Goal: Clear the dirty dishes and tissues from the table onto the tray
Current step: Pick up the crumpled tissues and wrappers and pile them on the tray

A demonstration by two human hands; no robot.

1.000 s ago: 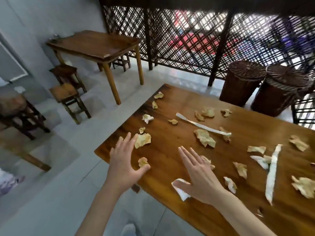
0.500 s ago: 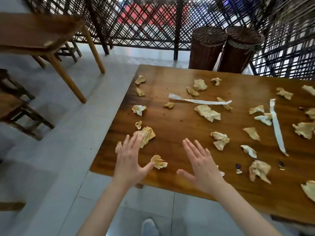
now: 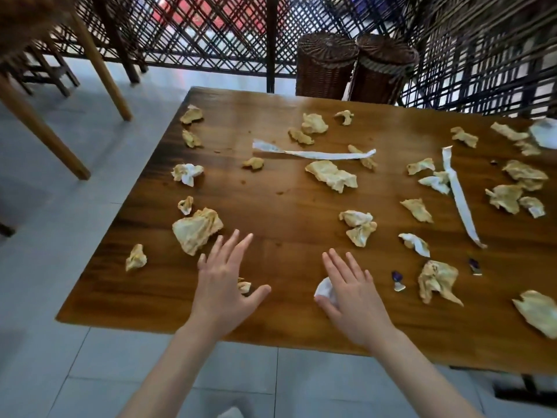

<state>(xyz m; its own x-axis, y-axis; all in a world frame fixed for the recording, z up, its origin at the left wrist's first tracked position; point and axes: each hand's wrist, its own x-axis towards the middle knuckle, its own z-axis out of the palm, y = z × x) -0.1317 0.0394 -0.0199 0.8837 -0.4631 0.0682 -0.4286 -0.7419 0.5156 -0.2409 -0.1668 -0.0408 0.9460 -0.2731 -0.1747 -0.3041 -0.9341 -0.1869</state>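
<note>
Several crumpled, stained tissues lie scattered over the wooden table (image 3: 289, 206). My left hand (image 3: 224, 285) hovers flat with fingers spread near the front edge, just right of a large yellowed tissue (image 3: 196, 229) and over a small scrap (image 3: 243, 286). My right hand (image 3: 351, 292) is spread open too, partly covering a small white tissue (image 3: 324, 289). Two long white paper strips (image 3: 313, 153) (image 3: 459, 196) lie further back. No dishes or tray are in view.
Two wicker baskets (image 3: 325, 67) (image 3: 382, 70) stand behind the table against a dark lattice screen. Another wooden table's legs (image 3: 99, 64) and stools are at the far left on the grey tiled floor. Small purple wrappers (image 3: 397, 279) lie near the front right.
The view has swung right and downward over the table. Both hands stay open and spread, and have drifted slightly right along the front edge; the white tissue shows again by the right thumb.
</note>
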